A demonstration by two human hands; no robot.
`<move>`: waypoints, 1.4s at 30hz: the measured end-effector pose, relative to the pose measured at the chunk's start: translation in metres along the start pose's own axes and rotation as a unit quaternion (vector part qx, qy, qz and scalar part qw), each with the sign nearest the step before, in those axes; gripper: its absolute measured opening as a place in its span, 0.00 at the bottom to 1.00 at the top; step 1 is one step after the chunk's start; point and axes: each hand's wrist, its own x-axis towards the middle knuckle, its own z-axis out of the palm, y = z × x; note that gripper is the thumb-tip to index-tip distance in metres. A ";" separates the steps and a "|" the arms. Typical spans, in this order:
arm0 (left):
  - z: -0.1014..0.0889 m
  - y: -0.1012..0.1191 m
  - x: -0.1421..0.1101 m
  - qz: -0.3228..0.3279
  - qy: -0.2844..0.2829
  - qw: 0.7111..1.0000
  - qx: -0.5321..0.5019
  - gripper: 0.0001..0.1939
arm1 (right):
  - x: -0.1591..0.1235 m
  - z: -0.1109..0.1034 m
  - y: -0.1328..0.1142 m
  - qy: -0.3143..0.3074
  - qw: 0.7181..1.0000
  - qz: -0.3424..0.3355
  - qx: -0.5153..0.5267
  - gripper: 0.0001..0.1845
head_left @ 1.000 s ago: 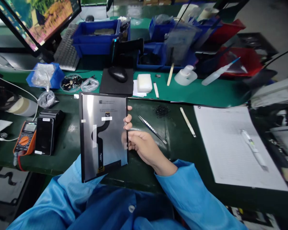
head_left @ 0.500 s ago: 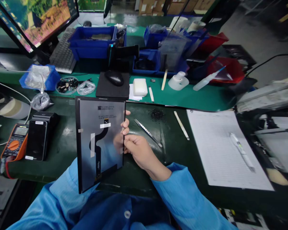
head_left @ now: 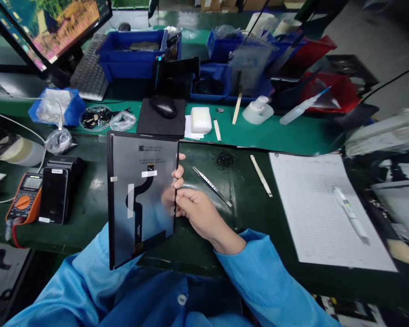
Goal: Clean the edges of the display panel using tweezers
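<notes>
left arm [head_left: 90, 261]: sleeved, extending forward from the lower left. left hand [head_left: 179, 171]: largely hidden; three bent fingers show, stacked one above another. right arm [head_left: 272, 281]: sleeved, angled inward from the lower right; wrist [head_left: 230, 238] bare. right hand [head_left: 202, 212]: thumb and forefinger pinched, remaining fingers curled beneath.

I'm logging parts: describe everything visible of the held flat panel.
The rectangular panel looks glossy, grey and metallic with a dark rim; a square code and illegible print sit near its top. Pale tape strips overlap its curved black ribbon. It tilts above the bench; the left hand, mostly behind it, grips its right edge; the right hand touches that edge lower.
</notes>
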 end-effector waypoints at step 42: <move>-0.038 -0.005 0.016 -0.025 -0.117 0.992 -0.045 0.32 | -0.004 -0.012 -0.012 0.022 0.994 -0.019 -0.104 0.10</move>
